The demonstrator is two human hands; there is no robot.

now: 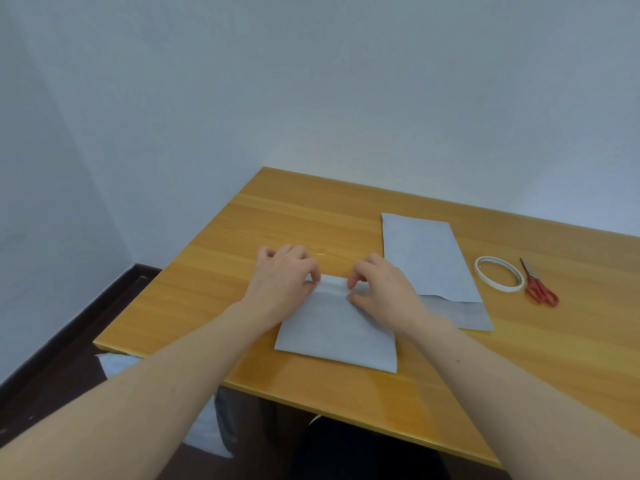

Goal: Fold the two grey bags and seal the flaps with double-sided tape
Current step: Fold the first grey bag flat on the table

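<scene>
A folded grey bag (337, 336) lies on the wooden table (277, 216) in front of me. Along its far edge runs a pale strip, the flap (333, 284). My left hand (282, 277) pinches the flap's left end with curled fingers. My right hand (382, 285) pinches the flap's right end between thumb and fingertips. A second grey bag (427, 258) lies flat and unfolded to the right, its darker open end toward me. A roll of double-sided tape (499, 274) lies flat to the right of that bag.
Red-handled scissors (538, 289) lie just right of the tape roll. The table's left corner and near edge (242, 386) are close to my arms. A white wall stands behind the table. White plastic bags (114, 367) sit on the dark floor at the left.
</scene>
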